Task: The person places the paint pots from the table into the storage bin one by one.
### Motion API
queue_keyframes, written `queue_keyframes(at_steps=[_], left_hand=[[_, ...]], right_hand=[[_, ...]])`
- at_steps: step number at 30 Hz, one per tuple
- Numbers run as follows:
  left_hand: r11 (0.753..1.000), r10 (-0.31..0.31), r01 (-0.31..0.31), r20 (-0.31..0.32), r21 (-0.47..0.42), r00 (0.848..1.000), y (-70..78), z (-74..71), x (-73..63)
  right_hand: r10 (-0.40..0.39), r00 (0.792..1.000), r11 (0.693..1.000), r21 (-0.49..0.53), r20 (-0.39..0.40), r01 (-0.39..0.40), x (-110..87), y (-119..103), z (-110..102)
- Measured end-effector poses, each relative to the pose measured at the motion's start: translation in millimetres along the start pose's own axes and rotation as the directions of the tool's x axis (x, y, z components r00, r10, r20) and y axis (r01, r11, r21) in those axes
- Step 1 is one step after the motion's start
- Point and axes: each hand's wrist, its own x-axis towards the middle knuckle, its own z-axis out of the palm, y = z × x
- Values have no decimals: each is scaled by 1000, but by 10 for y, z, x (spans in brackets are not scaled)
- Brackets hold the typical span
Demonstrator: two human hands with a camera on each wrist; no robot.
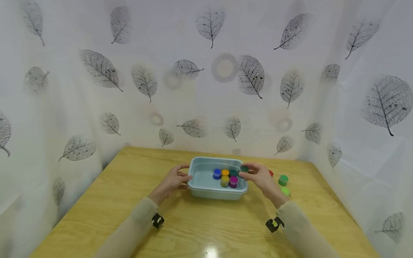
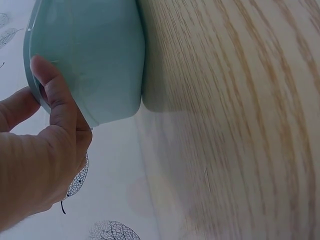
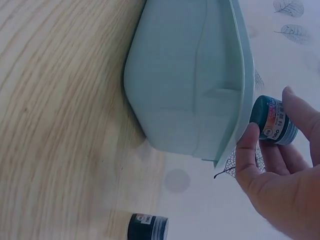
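A pale blue-green plastic basin [image 1: 211, 193] stands on the table, with several small paint jars inside: blue [image 1: 217, 174], orange [image 1: 225, 173], dark teal [image 1: 233, 173], yellow [image 1: 224, 181] and magenta [image 1: 233, 182]. At its left end, my left hand [image 1: 174, 181] pinches the rim between thumb and fingers. My right hand [image 1: 260, 178] holds a dark green paint jar [image 3: 274, 120] by thumb and fingertips, right at the basin's right rim. A printed label shows on that jar's side in the right wrist view.
To the right of my right hand are a green jar [image 1: 283, 180], a light green jar [image 1: 285, 191] and a partly hidden red one [image 1: 271, 173]. A dark jar [image 3: 144, 227] appears low in the right wrist view. A leaf-patterned curtain [image 1: 206, 100] surrounds the wooden table [image 1: 193, 229].
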Motion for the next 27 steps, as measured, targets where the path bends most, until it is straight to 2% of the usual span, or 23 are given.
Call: queue_keyframes(at_steps=[4, 9, 13, 20, 27], left_hand=[[1000, -4, 4, 1, 0, 1000, 13, -5, -12], [1000, -9, 9, -8, -4, 1000, 4, -45, -75], [1000, -16, 16, -11, -10, 1000, 14, -53, -95], [1000, -18, 18, 13, -18, 1000, 33, -32, -83], [1000, -18, 18, 7, -9, 1000, 55, 11, -66]], right_hand=[[-14, 1000, 1000, -21, -1, 14, 37, -52, 81], [-70, 998, 998, -7, 1, 70, 90, -73, 283], [-93, 995, 996, 21, 36, 92, 129, -94, 397], [-76, 996, 996, -53, 56, 79, 207, -116, 525], [-57, 990, 994, -88, 126, 68, 327, -101, 619]])
